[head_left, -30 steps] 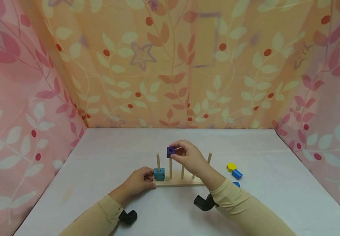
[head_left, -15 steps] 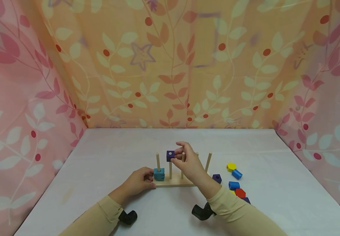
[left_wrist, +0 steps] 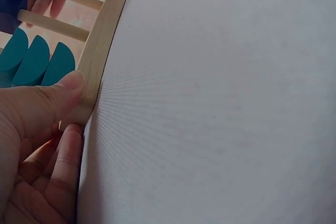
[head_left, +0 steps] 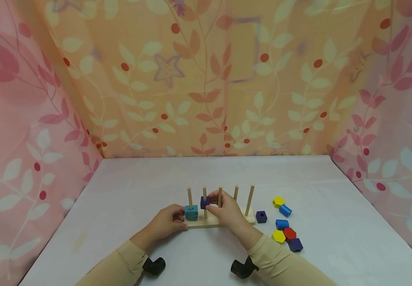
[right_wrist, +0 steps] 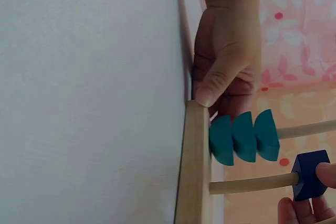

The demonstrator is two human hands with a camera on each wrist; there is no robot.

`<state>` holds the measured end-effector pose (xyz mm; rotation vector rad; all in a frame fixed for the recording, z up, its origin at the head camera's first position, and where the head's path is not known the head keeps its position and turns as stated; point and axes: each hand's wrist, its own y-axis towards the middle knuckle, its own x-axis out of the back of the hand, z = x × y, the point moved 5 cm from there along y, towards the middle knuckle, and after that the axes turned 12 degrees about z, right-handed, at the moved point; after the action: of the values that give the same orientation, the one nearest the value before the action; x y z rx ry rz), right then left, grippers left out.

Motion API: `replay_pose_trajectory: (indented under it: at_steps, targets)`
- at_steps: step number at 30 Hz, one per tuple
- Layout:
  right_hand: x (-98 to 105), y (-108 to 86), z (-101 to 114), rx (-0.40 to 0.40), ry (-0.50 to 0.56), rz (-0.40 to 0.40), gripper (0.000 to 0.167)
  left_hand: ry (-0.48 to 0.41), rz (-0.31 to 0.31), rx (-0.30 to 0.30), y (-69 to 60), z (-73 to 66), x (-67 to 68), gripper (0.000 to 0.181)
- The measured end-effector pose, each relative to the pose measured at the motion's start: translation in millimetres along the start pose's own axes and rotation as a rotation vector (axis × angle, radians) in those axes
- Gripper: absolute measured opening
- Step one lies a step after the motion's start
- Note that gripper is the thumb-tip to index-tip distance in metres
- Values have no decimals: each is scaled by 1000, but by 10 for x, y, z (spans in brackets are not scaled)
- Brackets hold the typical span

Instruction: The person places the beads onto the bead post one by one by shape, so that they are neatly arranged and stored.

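Pinching a purple block (head_left: 204,203) around a peg (head_left: 204,191), two o'clock from teal blocks (head_left: 191,214), my right grip (head_left: 228,211) is engaged; my left grip (head_left: 164,222) clasps the base (head_left: 207,224).

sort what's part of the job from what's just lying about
In use:
wooden peg board
teal pieces
purple block partway down a peg

Lying loose, probably same set:
two more purple blocks
two blue cylinders
two yellow hexagons
red hexagon

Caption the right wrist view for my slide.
Left hand holding the base, right hand pinching a dark block on a peg beside three teal pieces.
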<state>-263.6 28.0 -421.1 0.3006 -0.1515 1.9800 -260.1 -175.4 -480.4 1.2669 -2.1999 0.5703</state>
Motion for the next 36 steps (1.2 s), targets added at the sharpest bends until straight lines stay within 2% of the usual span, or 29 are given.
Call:
replay_pose_trajectory:
  at_steps: [4,16,22,27,36]
  targets:
    - [-20,-17,-64,-21,-52,-2,29,5,-2,-3,2,-7,0,45]
    - [-66,-27,-240,-97,-76,26,26,6,-11,-1,11,-35,9,43]
    - [-85,-35,-264,-76,-139,29,25,-10,-6,19,-4,-28,0,44]
    - [-91,-17,-291,-44,-169,29,27,-20,-3,10,-9,-58,4,43]
    - [-87,-5,-314,-37,-204,33,29,-32,-9,4,-10,-71,15,43]
